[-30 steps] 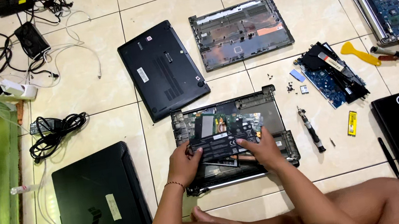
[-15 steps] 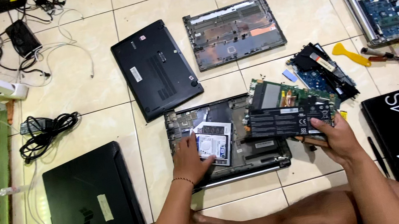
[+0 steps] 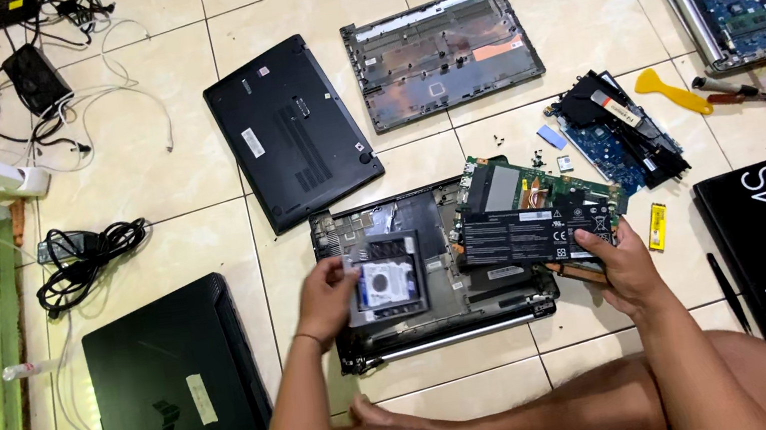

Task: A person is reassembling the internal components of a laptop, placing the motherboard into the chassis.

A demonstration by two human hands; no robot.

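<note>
Since half a second ago the left hand (image 3: 327,299) has gone from pressing flat on the drive bay to lifting the grey drive caddy (image 3: 385,280), which now tilts up out of the open laptop base (image 3: 440,323), while the right hand (image 3: 625,262) has drawn the green board with its black battery (image 3: 531,223) slightly nearer and lower. Both hands are closed in a grip: the left pinches the caddy by its left edge, thumb on top; the right clasps the lower right corner of the battery-and-board assembly. That assembly's long axis runs left to right, stretching away to the left of the right hand and hanging above the right half of the base, so the right hand alone carries it. The caddy, roughly square, lies just right of the left hand, over the base's left half. Inside the base remain dark plastic ribs and a silver hinge bar along the near edge. Beyond the hands on the tiled floor (image 3: 155,178) lie a closed black laptop (image 3: 291,130) and an empty grey bottom shell (image 3: 442,52); farther right of the right hand sit a blue circuit board (image 3: 615,132) and a yellow pry tool (image 3: 670,91).
</note>
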